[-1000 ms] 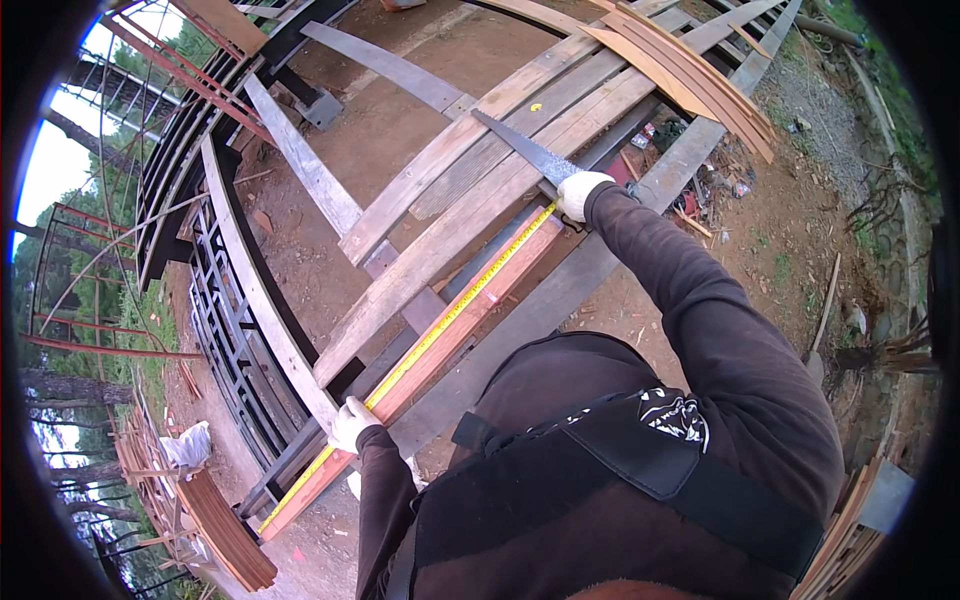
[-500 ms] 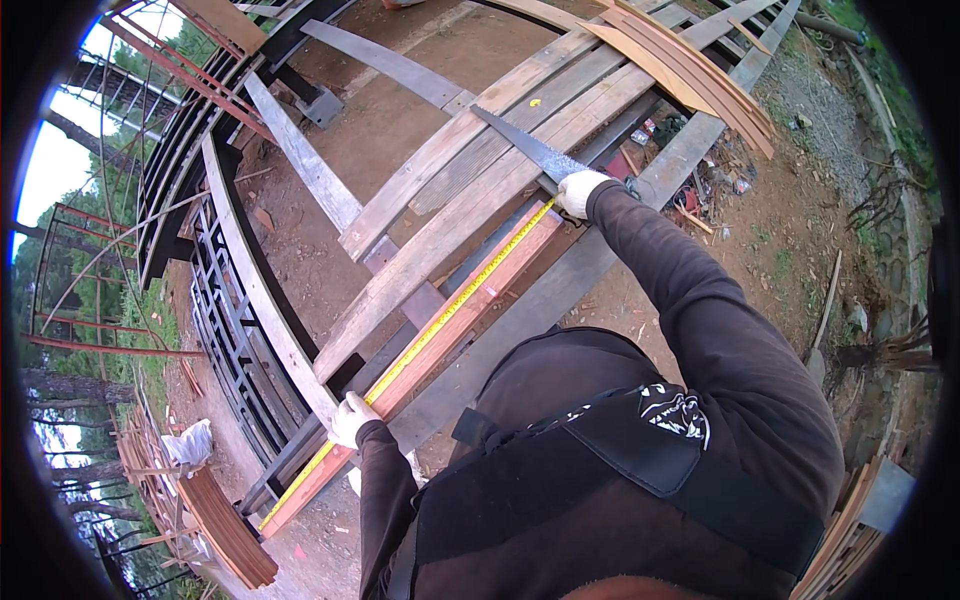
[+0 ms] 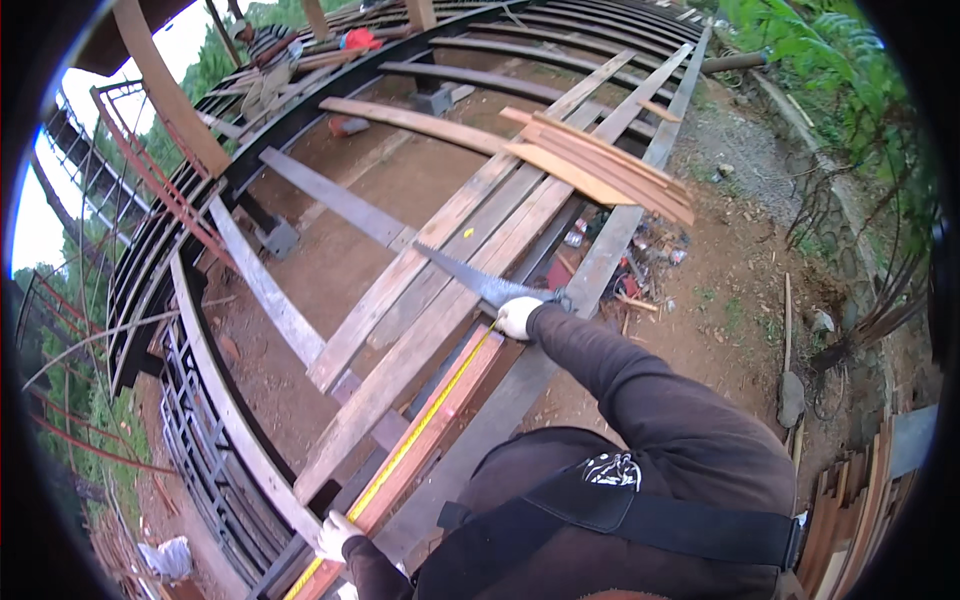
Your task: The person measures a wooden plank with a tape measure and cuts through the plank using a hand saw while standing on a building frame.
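A yellow tape measure [image 3: 424, 417] lies stretched along the top of a reddish wooden beam [image 3: 412, 452]. My right hand [image 3: 515, 318], in a white glove, is closed on the tape at the beam's far end. My left hand [image 3: 337, 535], also gloved, grips the tape against the beam farther down, where the tape runs on past it towards the lower left. A handsaw [image 3: 480, 281] rests across the weathered planks [image 3: 450, 262] just beyond my right hand, with its handle end partly hidden by that hand.
Thin boards [image 3: 600, 170] are stacked across the planks farther off. Dark curved metal framing [image 3: 235, 400] runs along the left. Another person [image 3: 268, 50] is at the far left, near a red item [image 3: 360, 39]. Cut timber [image 3: 850, 510] stands at the lower right.
My view has tipped up, so the hands and beam sit lower and farther left, and more far framing shows. Both hands stay at about the same places on the tape; the saw still rests there.
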Motion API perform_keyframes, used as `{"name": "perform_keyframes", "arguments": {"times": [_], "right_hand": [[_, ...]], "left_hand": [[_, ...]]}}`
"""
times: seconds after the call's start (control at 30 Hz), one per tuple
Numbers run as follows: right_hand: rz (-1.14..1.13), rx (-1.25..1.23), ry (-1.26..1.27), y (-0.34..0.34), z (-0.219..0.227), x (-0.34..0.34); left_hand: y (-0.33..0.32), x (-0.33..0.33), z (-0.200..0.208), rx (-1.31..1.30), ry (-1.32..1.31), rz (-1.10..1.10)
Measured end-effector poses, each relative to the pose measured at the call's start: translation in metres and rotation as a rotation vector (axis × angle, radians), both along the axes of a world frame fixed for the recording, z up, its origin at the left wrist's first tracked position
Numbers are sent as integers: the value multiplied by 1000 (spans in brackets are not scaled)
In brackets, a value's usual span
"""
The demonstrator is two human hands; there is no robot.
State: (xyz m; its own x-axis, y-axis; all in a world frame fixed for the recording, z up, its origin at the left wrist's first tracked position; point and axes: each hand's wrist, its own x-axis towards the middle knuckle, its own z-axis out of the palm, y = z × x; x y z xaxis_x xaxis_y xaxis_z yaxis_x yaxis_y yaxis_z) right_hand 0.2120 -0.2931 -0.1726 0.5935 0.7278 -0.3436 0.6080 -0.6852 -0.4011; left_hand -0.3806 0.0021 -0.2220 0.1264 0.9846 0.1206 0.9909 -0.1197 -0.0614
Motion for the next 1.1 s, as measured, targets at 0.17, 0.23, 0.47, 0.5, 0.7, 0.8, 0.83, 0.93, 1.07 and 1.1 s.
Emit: {"name": "perform_keyframes", "arguments": {"times": [0.17, 0.23, 0.47, 0.5, 0.7, 0.8, 0.83, 0.93, 1.07, 1.1], "right_hand": [[-24, 68, -7, 6, -16, -16], [-63, 47, 2, 3, -17, -19], [-28, -20, -58, 10, -20, -15], [-27, -37, -51, 10, -18, -15], [-45, -82, -34, 11, -19, -12], [-55, -80, -47, 11, -28, -5], [-60, -94, -45, 11, -27, -3], [-51, -84, -55, 12, -28, -1], [-55, -83, -30, 11, -25, -6], [-51, -85, -26, 9, -24, -8]], "left_hand": [[-18, -5, 34, 27, -36, -35], [-14, -8, 21, 86, -73, -91], [8, -31, -13, 8, 100, -244], [7, -26, -9, -4, 100, -231], [0, -16, 3, -38, 71, -204], [-9, -3, 22, -96, 100, -192], [-10, 1, 26, -120, 116, -187], [-1, -6, 16, -156, 101, -193], [-3, -10, 17, -144, 98, -215], [-6, -11, 20, -143, 110, -226]]}}
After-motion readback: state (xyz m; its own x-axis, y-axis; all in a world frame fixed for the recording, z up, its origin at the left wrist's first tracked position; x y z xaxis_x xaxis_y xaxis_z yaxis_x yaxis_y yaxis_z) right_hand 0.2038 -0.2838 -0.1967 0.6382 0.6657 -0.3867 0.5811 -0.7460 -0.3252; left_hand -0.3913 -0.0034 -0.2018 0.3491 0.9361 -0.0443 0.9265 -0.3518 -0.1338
